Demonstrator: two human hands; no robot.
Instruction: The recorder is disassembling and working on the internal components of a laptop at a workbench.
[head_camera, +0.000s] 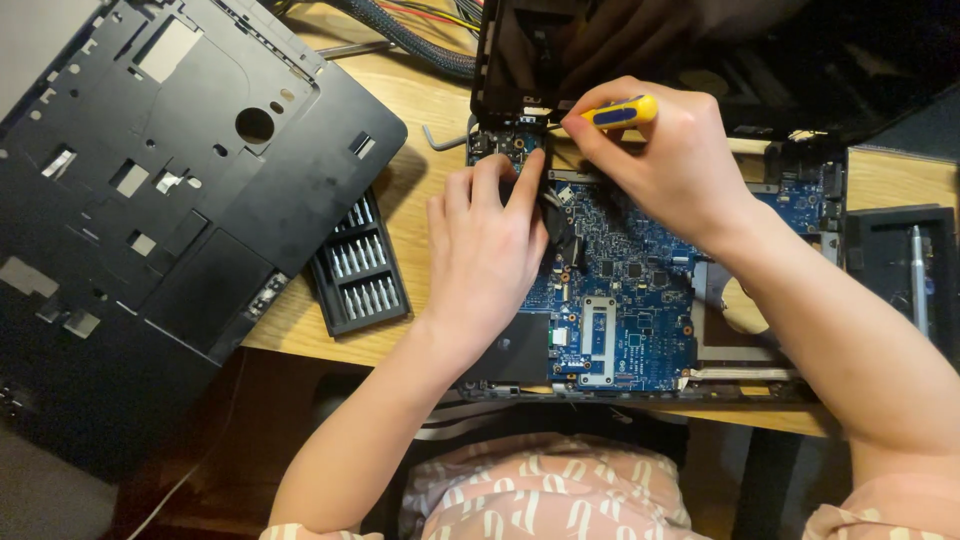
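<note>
An opened laptop base lies on the wooden desk, its blue circuit board (630, 300) exposed. My left hand (485, 250) rests flat on the board's left part, fingers pointing toward the hinge corner. My right hand (665, 155) grips a small screwdriver with a yellow and blue handle (622, 112), its tip aimed at the board's top left corner near the hinge. The dark laptop screen (700, 50) stands tilted behind the hands.
A large black plastic laptop cover (150, 200) lies at the left, overhanging the desk edge. A black case of screwdriver bits (358, 268) sits between it and the laptop. A black tray with a metal tool (915, 275) is at the right. Braided cables (410, 35) run at the back.
</note>
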